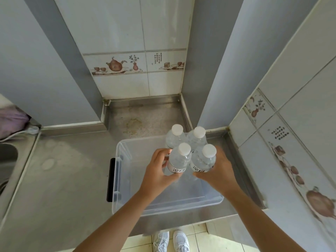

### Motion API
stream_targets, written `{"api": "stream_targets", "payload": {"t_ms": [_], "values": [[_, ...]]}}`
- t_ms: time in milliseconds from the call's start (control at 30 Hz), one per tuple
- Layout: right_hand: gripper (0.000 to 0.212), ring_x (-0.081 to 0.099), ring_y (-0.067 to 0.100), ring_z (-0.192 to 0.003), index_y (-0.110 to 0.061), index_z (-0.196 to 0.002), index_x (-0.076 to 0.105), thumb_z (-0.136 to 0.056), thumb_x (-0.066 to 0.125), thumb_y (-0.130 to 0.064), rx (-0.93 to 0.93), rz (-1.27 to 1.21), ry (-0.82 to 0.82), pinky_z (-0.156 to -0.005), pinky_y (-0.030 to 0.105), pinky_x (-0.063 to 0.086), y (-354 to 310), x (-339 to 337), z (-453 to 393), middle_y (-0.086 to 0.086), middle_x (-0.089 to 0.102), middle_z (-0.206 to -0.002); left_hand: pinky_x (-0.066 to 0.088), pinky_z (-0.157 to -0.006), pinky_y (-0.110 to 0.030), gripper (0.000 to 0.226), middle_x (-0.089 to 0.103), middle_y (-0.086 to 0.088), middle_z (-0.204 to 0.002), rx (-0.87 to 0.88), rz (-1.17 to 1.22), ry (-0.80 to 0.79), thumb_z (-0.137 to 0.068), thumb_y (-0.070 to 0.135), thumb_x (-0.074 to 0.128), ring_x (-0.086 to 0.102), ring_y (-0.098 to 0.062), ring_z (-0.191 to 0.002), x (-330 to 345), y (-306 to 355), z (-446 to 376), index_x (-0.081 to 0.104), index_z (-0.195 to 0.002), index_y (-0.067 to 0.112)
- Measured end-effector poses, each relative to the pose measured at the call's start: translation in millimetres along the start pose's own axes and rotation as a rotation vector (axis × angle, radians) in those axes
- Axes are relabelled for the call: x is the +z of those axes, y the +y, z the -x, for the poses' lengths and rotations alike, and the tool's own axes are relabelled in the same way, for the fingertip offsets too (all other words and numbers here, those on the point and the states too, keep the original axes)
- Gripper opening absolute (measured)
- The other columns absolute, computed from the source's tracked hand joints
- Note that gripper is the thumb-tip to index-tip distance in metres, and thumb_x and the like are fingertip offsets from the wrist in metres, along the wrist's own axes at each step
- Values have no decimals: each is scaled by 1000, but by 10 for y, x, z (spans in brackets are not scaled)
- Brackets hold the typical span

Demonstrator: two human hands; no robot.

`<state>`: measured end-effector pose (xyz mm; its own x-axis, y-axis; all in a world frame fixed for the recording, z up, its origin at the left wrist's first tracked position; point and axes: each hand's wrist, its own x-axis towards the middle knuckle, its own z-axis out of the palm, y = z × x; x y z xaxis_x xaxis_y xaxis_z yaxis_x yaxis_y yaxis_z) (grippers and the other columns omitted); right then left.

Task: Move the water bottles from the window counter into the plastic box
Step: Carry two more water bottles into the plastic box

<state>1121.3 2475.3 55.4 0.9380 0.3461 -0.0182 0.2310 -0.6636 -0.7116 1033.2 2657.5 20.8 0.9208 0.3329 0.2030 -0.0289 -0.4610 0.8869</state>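
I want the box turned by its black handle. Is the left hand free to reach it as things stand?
Probably not yet. The left hand grips a water bottle over the plastic box. The black handle itself lies unobstructed on the box's left side.

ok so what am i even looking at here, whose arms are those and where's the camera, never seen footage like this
There is no machine here: the arms belong to a person, and the one picture comes from a wide-angle camera worn on their head, looking forward and down. That is why the walls bend and their white shoes show at the bottom.

They stand at a steel counter in a tiled corner. On it sits a clear plastic box with a black handle on its left end; a sink edge shows at far left.

The left hand and right hand together clasp a cluster of four water bottles with white caps, upright above the open box. Whether they already rest on its floor, I cannot tell.
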Motion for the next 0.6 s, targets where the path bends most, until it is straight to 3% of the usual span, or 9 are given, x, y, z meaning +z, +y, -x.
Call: {"api": "stream_targets", "payload": {"t_ms": [67,133,233,367,500,600], "values": [[80,58,15,-102,-24,-118,50,-50,92,-30,-11,34,-5,-88,30,47,11,23,-7,-11,57,-105,51,-87,-17,66,49,9,-119,-46,44,-11,-64,13,87,56,-3,-107,-10,2,-7,49,-116,29],[83,57,17,-109,-28,-120,48,-49,91,-38,-21,96,-9,-97,42,47,22,45,-10,-7,60,-114,50,-89,-19,66,50,5,-118,-84,81,-31,-64,12,88,55,-4,-109,-12,-8,1,48,-113,32],[84,57,20,-111,-28,-121,49,-50,90,-43,-67,138,-23,-96,49,48,26,59,-16,-4,62,-117,46,-95,-22,71,52,8,-119,-153,45,-87,-61,22,89,53,-1,-112,-50,-20,-8,42,-113,38],[73,58,15,-107,-35,-116,47,-55,89,-40,-116,-3,-20,-89,29,47,-12,-21,-9,-10,58,-114,42,-88,-16,80,47,21,-123,-92,-137,-81,-57,38,87,46,5,-114,-173,116,-40,39,-122,40],[85,52,-3,-103,-42,-128,38,-59,88,-35,-249,-18,-2,-82,12,41,-133,-248,6,-20,45,-125,50,-78,-20,89,46,21,-128,96,-326,-100,-62,43,85,50,2,-106,-317,344,-95,32,-134,46],[84,52,1,-108,-42,-130,37,-63,86,-33,-393,93,-27,-83,21,48,-246,-354,8,-15,47,-133,55,-78,-34,82,49,15,-129,186,-445,-150,-67,37,83,56,-9,-105,-355,415,-144,35,-133,45]]}}
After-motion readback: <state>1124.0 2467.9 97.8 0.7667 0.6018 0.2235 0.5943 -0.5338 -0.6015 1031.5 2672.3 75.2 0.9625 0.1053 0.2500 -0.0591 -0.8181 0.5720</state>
